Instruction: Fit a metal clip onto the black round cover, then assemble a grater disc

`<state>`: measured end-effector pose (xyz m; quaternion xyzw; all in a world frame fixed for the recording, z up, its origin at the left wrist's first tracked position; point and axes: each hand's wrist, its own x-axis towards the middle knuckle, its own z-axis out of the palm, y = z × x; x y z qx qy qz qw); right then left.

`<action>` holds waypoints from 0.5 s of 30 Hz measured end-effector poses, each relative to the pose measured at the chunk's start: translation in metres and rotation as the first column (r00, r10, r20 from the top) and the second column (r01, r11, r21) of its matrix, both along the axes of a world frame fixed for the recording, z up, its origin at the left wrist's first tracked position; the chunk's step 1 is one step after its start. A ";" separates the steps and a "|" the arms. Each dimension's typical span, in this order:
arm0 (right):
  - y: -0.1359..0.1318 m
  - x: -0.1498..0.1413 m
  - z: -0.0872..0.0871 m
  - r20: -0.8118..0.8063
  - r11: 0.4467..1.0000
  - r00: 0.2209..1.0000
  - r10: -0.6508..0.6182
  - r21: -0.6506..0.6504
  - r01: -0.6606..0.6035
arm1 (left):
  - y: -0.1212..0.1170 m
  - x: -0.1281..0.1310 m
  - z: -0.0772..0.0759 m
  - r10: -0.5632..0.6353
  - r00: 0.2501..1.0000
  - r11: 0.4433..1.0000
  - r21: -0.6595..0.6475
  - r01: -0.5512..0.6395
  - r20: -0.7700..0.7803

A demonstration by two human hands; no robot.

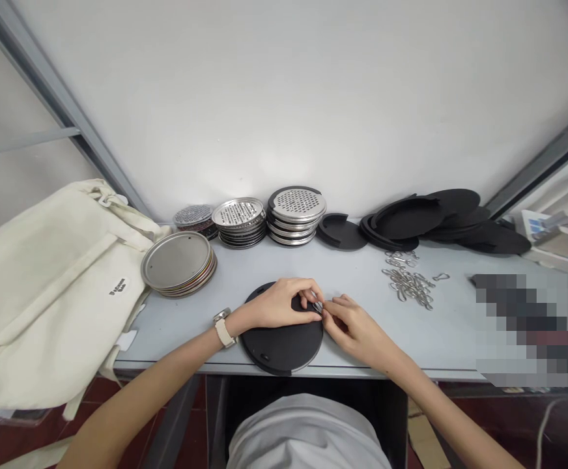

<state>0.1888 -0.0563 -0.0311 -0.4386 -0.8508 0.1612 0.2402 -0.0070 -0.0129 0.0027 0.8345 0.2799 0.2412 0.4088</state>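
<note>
A round black disc (284,342) lies at the table's front edge, with a raised rim along part of its edge and a small dark hole near the bottom. My left hand (284,305) rests over its upper part, thumb and fingers pinched on a small metal carabiner clip (318,307). From the other side, my right hand (355,327) is closed, its fingertips meeting the clip at the disc's right edge. Fingers hide most of the clip, so I cannot tell whether it passes through the disc.
Loose metal clips (406,283) lie in a pile to the right. Behind stand stacks of metal grater discs (239,215), a grater stack topped by a black holder (298,203), plain round plates (179,260) and black holders (411,218). A cream bag (59,280) covers the left end.
</note>
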 end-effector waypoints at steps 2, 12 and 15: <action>0.000 0.000 0.000 -0.007 1.000 1.000 -0.010 -0.009 0.009 | 0.000 0.000 0.000 -0.004 1.000 1.000 0.008 0.004 0.000; -0.002 -0.001 0.002 -0.062 0.997 0.996 -0.063 -0.054 0.060 | -0.003 -0.001 0.002 0.023 0.999 0.993 0.116 -0.019 -0.027; -0.002 -0.002 0.004 -0.054 0.998 0.997 -0.051 -0.047 0.049 | -0.003 -0.001 0.002 0.033 0.999 0.992 0.127 -0.029 -0.027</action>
